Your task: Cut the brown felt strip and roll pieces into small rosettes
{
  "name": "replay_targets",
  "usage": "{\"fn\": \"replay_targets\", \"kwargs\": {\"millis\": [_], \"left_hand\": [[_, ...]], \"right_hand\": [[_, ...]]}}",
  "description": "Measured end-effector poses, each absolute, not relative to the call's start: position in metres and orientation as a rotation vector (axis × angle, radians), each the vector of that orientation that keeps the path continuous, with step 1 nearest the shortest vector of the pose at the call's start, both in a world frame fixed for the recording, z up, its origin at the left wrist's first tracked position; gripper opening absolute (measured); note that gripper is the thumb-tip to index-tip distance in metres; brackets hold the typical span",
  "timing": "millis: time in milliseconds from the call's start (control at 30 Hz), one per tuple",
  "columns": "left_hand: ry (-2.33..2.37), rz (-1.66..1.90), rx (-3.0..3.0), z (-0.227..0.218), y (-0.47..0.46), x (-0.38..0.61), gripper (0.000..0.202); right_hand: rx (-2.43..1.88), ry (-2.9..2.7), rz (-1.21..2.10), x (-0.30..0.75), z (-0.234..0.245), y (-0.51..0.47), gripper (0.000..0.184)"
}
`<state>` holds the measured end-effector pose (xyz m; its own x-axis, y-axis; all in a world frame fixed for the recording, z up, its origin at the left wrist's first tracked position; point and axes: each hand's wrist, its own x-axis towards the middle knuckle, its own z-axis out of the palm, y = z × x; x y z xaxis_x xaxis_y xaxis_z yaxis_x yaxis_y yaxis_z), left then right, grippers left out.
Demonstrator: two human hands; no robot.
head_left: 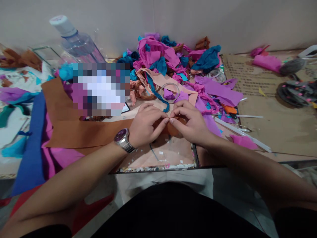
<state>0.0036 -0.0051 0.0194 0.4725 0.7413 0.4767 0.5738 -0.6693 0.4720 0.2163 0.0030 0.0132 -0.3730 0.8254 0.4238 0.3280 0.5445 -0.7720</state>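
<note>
My left hand (146, 125) and my right hand (189, 124) meet over the middle of the table, fingertips pinched together on a brown crepe paper strip (84, 134). The strip runs flat to the left from under my left hand, and a small folded part of it sits under my right fingers. A silver watch with a purple face (122, 138) is on my left wrist. Just beyond my fingers lies a clear tape ring (170, 92) on a peach paper strip (158, 81).
A heap of pink, purple and teal crepe paper scraps (170, 59) fills the back of the table. A plastic water bottle (76, 41) lies at the back left. Cardboard (277, 122) covers the right side, with white sticks (242, 134) and an orange-handled tool (229, 109). Blue paper (32, 145) hangs at left.
</note>
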Motion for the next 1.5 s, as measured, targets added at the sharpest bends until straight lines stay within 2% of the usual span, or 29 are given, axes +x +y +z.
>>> {"fn": "replay_targets", "kwargs": {"millis": [300, 667, 1167, 1500], "left_hand": [[1.141, 0.979, 2.564, 0.018, -0.006, 0.005, 0.014], [1.137, 1.001, 2.394, 0.021, -0.004, 0.002, 0.014], [1.154, 1.043, 2.025, 0.021, 0.005, -0.007, 0.016], [1.053, 0.963, 2.046, 0.017, 0.005, -0.006, 0.025]], "right_hand": [[-0.912, -1.962, 0.847, 0.213, 0.007, 0.005, 0.007], [-0.951, -1.923, 0.82, 0.218, 0.009, 0.006, 0.002], [-0.904, -1.881, 0.894, 0.22, 0.013, 0.008, 0.008], [-0.854, -1.917, 0.909, 0.218, 0.01, 0.007, 0.007]]}}
